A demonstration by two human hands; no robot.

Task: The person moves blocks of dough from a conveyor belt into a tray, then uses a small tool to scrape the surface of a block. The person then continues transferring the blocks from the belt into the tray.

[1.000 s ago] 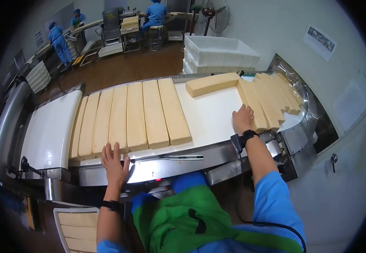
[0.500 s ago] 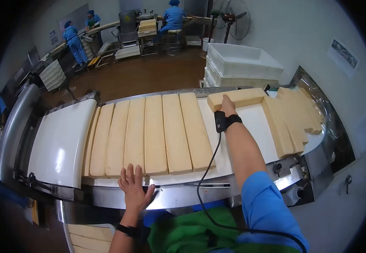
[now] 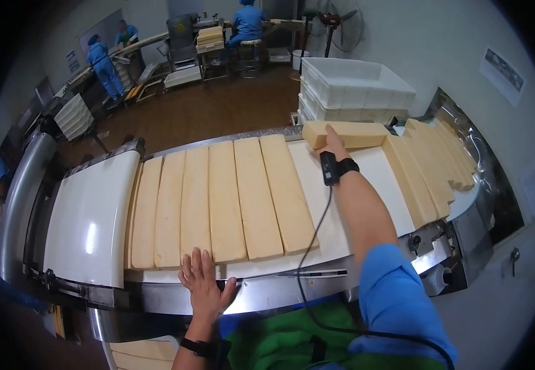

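Long pale-yellow blocks [image 3: 225,203] lie side by side across the white conveyor belt [image 3: 98,216]. My left hand [image 3: 205,290] is open with its fingers spread, at the front ends of the row, fingertips at or just touching a block's near end. At the far side of the belt, my right hand [image 3: 335,148] grips the left end of a single block [image 3: 357,134] lying crosswise. Its thumb rests against that block; the other fingers are mostly hidden. More blocks [image 3: 415,185] sit close together to the right, several stepped unevenly.
White plastic crates [image 3: 360,89] are stacked beyond the belt. A metal roller [image 3: 24,197] stands at the left end. A cable [image 3: 307,296] runs from my right wrist. Co-workers in blue [image 3: 105,66] are in the background, near a fan [image 3: 335,28].
The view has shifted slightly. The crosswise block now lies a little more level, with my right hand still at its left end. My left hand stays open by the row.
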